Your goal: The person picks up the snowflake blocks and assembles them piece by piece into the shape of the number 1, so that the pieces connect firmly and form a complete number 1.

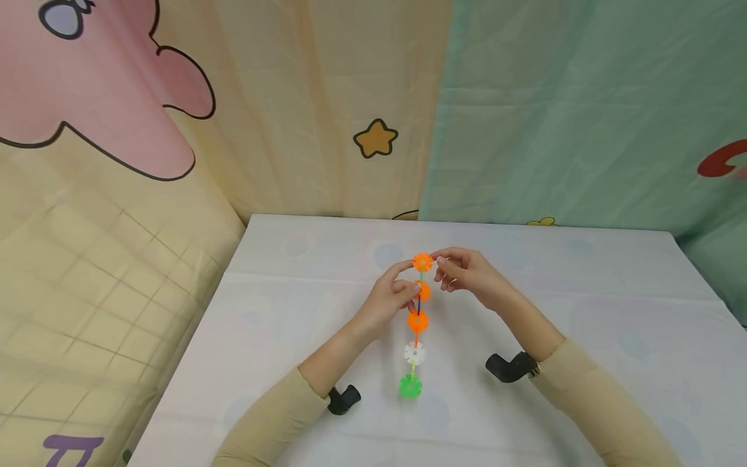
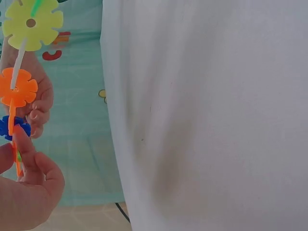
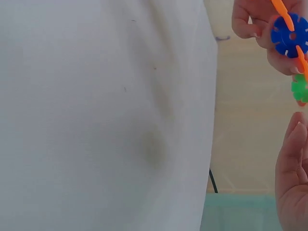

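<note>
A chain of slotted plastic snowflake discs, joined at alternating angles, hangs above the table. Its face-on pieces include a top orange disc [image 1: 423, 262], a lower orange disc [image 1: 417, 322], a white disc [image 1: 415, 353] and a green disc [image 1: 411, 387] at the bottom. My left hand [image 1: 385, 299] pinches the upper part, near a blue disc [image 2: 6, 126]. A yellow disc [image 2: 32, 24] shows in the left wrist view. Beside the top disc is my right hand [image 1: 469, 275], fingers loosely bent. In the right wrist view its fingertips [image 3: 299, 126] stand apart from the chain's end.
A white cloth covers the table [image 1: 280, 324]. Black curved pieces [image 1: 510, 368] stick out at both sleeve cuffs. Behind the table hangs a printed curtain [image 1: 327, 97] in beige and green, with a star and a pink figure.
</note>
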`<action>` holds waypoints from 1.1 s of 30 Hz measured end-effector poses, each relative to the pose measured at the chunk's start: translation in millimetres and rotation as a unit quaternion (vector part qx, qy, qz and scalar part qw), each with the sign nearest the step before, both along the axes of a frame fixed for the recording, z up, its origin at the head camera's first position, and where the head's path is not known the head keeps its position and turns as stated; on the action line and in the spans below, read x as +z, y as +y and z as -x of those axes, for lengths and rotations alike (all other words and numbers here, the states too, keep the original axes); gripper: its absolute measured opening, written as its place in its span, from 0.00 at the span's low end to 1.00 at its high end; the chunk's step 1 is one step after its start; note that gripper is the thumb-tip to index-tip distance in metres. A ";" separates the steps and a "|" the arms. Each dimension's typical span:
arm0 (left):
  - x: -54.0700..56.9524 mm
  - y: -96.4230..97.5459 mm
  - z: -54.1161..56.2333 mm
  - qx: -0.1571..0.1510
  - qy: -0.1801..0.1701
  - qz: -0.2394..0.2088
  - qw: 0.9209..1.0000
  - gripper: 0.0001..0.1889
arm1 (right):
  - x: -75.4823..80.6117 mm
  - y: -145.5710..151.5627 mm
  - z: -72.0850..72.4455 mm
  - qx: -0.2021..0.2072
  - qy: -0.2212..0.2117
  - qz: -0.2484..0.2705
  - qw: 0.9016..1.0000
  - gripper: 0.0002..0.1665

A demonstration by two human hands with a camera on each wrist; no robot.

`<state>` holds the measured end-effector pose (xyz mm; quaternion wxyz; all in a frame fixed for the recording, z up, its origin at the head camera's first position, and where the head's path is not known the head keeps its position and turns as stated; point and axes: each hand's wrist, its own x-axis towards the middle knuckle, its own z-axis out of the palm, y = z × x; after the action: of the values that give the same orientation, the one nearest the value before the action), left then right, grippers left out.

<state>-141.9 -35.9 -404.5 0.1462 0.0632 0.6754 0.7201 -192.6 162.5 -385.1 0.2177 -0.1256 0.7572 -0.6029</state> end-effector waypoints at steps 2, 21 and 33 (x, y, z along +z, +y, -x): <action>1.2 -0.6 1.1 0.006 0.002 0.006 1.000 0.25 | -3.7 2.1 -5.0 -0.005 -0.013 0.001 1.000 0.22; -0.8 -3.4 17.7 0.029 -0.001 0.001 1.000 0.26 | -37.2 -2.3 -66.5 0.003 -0.099 0.039 0.994 0.24; -4.4 0.3 22.1 0.030 -0.028 0.022 0.999 0.25 | -39.2 -7.3 -78.5 -0.011 -0.117 0.095 0.989 0.35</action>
<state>-164.0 -35.6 -408.9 0.1452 0.0198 0.6881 0.7107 -114.1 155.2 -424.4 0.2849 -0.0662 0.6674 -0.6849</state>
